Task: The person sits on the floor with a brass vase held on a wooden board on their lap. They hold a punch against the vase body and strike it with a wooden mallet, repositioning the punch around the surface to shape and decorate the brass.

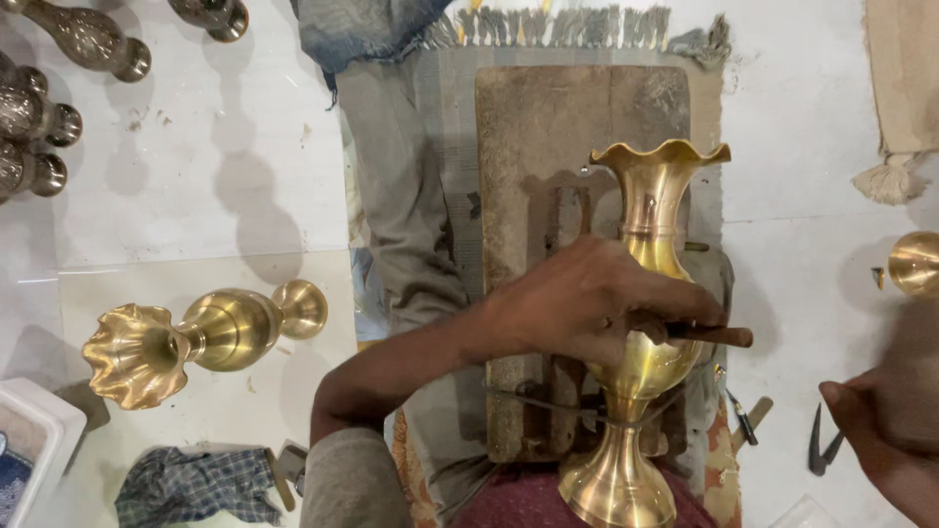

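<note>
A tall brass vase (650,210) with a wavy rim lies along a worn wooden board (548,127), its foot towards me. My left hand (587,303) reaches across the vase's belly, pressing on it and gripping a thin tool with a brown wooden handle (719,335) that sticks out to the right. My right hand (880,430) is blurred at the lower right edge, just beside a small dark pointed tool (820,445) on the floor. Whether it holds anything does not show.
A second brass vase (210,332) lies on its side on the white floor at left. Several darker metal vases (88,39) lie at top left. A checked cloth (196,484), a white tray (34,430), small pliers (743,418) and a round brass piece (917,262) are around.
</note>
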